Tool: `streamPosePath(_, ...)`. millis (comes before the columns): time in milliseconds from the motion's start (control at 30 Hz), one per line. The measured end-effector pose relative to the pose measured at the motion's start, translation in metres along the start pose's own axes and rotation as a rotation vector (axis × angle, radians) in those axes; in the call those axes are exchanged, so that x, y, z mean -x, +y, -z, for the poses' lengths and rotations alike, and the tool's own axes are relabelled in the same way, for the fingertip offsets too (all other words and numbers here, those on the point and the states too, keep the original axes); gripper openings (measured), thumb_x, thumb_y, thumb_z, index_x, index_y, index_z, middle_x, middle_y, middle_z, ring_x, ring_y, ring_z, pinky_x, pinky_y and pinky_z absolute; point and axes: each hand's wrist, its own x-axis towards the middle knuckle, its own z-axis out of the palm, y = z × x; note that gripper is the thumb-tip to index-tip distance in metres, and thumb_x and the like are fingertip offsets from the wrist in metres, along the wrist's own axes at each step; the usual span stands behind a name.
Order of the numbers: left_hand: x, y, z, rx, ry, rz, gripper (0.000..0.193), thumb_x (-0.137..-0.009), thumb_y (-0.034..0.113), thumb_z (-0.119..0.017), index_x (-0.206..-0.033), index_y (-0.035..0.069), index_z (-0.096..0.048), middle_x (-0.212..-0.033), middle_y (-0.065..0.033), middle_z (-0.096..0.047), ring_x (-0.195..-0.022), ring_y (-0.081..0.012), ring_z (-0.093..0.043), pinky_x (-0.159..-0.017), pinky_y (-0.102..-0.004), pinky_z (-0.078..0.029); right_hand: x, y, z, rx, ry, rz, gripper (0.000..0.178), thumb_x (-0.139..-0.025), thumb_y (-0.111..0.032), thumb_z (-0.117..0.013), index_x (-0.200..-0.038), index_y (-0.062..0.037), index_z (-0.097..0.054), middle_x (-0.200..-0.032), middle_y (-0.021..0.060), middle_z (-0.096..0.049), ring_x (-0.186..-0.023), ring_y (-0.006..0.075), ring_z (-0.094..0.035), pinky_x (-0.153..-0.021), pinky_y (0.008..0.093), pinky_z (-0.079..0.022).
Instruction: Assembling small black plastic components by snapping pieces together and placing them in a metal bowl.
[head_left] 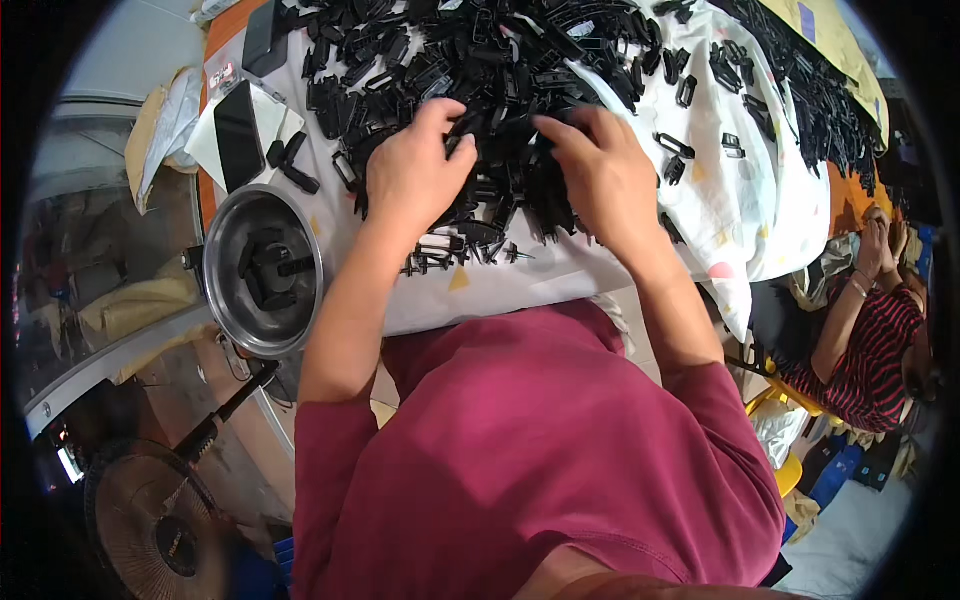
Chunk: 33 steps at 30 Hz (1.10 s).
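Observation:
A large heap of small black plastic parts (470, 60), shaped like clips or buckles, lies on a white cloth (560, 275). My left hand (415, 175) is over the near side of the heap, its thumb and forefinger curled around a black plastic part (463, 130). Across from it, my right hand (610, 175) bends its fingers inward among the dark pieces. Whatever those fingers grip blends into the heap. Several narrow parts with pointed ends (480, 252) lie near the cloth's front edge, below and between my hands.
At the left stands a round metal bowl (222, 300) with a few black parts (268, 272) inside. A dark phone (238, 138) lies behind it. Loose clips (733, 146) are scattered to the right. A fan (150, 520) is at lower left; another person (865, 330) sits at right.

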Motion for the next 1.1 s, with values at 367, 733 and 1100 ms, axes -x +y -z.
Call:
streamPosePath(367, 0.018, -0.022, 0.037, 1.344, -0.305, 0.410, 0.040, -0.078, -0.001, -0.050, -0.118, 0.001, -0.051, -0.091, -0.0123, -0.062, -0.056, -0.0105, -0.052, -0.052, -0.0207, -0.044, -0.034, -0.001, 0.007, -0.081, 0.094, 0.269, 0.017, -0.066, 0.001, -0.063, -0.081, -0.0068, -0.062, -0.090, 0.0063, -0.060, -0.079, 0.0237, -0.055, -0.068, 0.0307, -0.047)
streamPosePath(733, 0.027, -0.008, 0.026, 0.917, -0.081, 0.175, 0.025, -0.080, 0.010, -0.064, -0.099, -0.004, -0.059, -0.085, -0.0043, -0.057, -0.057, -0.0076, -0.050, -0.051, -0.0200, -0.042, -0.022, -0.013, 0.002, -0.297, -0.200, 0.396, 0.029, -0.077, 0.001, -0.055, -0.106, -0.0023, -0.054, -0.094, 0.0093, -0.056, -0.086, 0.0249, -0.055, -0.073, 0.0303, -0.046)
streamPosePath(1100, 0.035, 0.009, 0.025, 0.727, 0.006, -0.033, 0.029, -0.079, 0.007, -0.064, -0.107, 0.000, -0.059, -0.090, -0.0059, -0.059, -0.060, -0.0071, -0.052, -0.052, -0.0188, -0.045, -0.011, -0.032, 0.014, -0.365, 0.084, 0.480, 0.035, -0.074, 0.008, -0.058, -0.108, -0.0024, -0.058, -0.088, 0.0118, -0.057, -0.072, 0.0227, -0.057, -0.061, 0.0274, -0.047)
